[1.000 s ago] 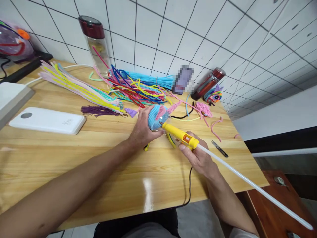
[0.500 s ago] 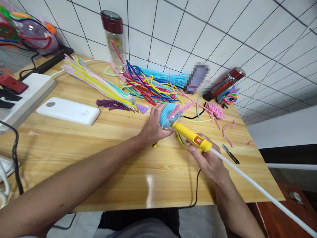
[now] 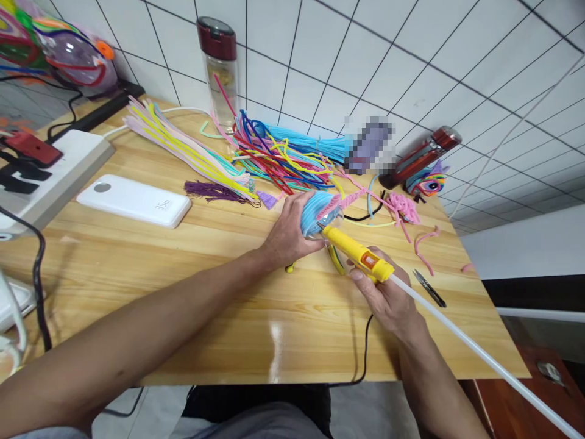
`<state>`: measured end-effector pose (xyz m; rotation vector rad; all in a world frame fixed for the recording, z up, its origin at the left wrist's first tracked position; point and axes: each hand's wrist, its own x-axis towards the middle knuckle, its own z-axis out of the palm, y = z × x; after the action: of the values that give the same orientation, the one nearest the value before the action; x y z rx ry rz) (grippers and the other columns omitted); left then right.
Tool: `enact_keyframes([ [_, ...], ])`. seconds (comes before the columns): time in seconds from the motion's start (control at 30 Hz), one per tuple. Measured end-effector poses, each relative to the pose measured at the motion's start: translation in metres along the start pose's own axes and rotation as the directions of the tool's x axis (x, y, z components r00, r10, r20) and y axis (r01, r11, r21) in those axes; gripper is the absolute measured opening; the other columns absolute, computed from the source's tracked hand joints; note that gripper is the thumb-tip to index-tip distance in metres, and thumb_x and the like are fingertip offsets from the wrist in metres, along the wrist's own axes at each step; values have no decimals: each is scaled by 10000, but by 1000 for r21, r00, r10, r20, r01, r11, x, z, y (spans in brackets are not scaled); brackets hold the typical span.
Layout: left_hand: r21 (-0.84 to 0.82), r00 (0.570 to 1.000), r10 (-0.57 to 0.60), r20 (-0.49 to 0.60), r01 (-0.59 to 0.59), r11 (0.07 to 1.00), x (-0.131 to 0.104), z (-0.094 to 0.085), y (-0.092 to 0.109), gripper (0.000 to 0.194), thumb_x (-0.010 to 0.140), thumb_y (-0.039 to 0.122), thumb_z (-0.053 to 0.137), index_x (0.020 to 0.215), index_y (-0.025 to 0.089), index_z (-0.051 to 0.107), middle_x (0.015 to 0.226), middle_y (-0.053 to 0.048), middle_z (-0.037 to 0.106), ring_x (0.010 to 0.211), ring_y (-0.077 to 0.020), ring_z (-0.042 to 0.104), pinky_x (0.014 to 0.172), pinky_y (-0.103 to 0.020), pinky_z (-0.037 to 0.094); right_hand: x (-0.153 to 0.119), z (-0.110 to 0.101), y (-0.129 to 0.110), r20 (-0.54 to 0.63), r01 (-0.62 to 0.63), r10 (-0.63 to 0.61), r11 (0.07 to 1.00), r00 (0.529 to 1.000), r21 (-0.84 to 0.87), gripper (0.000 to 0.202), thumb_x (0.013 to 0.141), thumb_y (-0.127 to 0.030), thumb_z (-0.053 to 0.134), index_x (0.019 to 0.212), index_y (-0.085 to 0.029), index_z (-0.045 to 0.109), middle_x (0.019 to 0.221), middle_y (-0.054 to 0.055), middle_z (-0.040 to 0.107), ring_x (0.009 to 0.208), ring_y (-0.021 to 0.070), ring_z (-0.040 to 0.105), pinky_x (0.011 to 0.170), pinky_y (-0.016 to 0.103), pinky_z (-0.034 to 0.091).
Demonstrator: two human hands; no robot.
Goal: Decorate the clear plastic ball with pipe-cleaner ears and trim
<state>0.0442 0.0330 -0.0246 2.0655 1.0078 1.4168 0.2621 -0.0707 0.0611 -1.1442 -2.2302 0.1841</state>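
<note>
My left hand (image 3: 289, 231) is closed round a clear ball (image 3: 336, 218) wrapped in light blue pipe cleaners (image 3: 316, 210), with a pink braided strip (image 3: 351, 198) across its top. My right hand (image 3: 386, 292) grips a yellow hot glue gun (image 3: 356, 250) by its handle. A long white glue stick (image 3: 484, 353) runs out of the gun's back end. The gun's nozzle is at the ball's near side; whether it touches I cannot tell. Yellow-handled pliers (image 3: 337, 261) lie partly hidden beneath the ball.
Bundles of coloured pipe cleaners (image 3: 283, 155) lie along the tiled wall. A glass bottle (image 3: 219, 73) and a red thermos (image 3: 425, 155) stand behind. A power bank (image 3: 133, 200) and a power strip (image 3: 68, 164) are at left. Thread snips (image 3: 429, 288) lie right, near pink yarn (image 3: 402, 208).
The view has shifted slightly, so most things on the table appear a little farther right. Both hands keep their holds, and the glue gun's tip stays at the ball.
</note>
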Motion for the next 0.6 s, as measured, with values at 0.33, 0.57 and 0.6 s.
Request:
enact_keyframes([
  [0.33,-10,1000,-19,4,19,1000,1,0,2,1022,741,415,930,1555,249,335,1538,-176,512,1445,-366,494,1246,-611,417,2,1,-1,-10,-17,17,1000,1000,-2,58,1022,-203,614,1071,-227,635,904,43,690,785,208,692,700,318,545],
  [0.57,2,999,-45,6,45,999,1,0,4,1015,747,452,930,1552,252,345,1535,-179,510,1447,-364,494,1254,-618,414,3,1,-1,-10,-31,31,1000,999,-5,53,1035,-240,595,1051,-233,644,887,49,696,781,214,688,691,329,545],
  [0.6,0,999,-45,7,45,999,1,0,4,1010,749,449,928,1551,247,349,1535,-180,509,1448,-364,493,1257,-618,413,3,1,-1,-9,-32,32,999,999,-7,53,1035,-238,595,1052,-233,644,888,47,695,782,211,686,693,327,545],
])
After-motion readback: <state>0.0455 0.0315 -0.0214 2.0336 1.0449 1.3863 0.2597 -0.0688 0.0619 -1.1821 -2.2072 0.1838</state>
